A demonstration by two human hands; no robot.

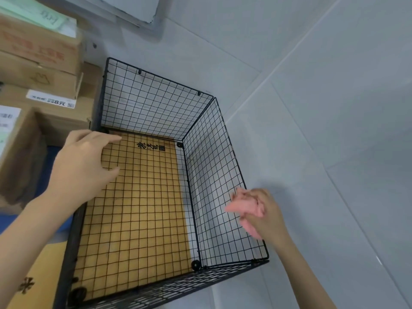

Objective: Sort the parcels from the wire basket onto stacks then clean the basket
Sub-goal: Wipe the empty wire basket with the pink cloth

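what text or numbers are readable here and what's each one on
"8元": white label on a cardboard box left of the wire basket; its other print is too small.
Black brush characters on the yellow board under the basket: too blurred to read.
Red print on the top box: blurred.
Handwriting on the green paper: blurred.
No text on the pink cloth in the right hand.

Pale grey tiles point(323, 112) are spreading across the whole right side, with thin grout lines point(289, 56) running slantwise between them. Soft, even light is falling over them. A white frame point(142, 16) is edging the top, and a blue surface point(52, 157) is showing at left.
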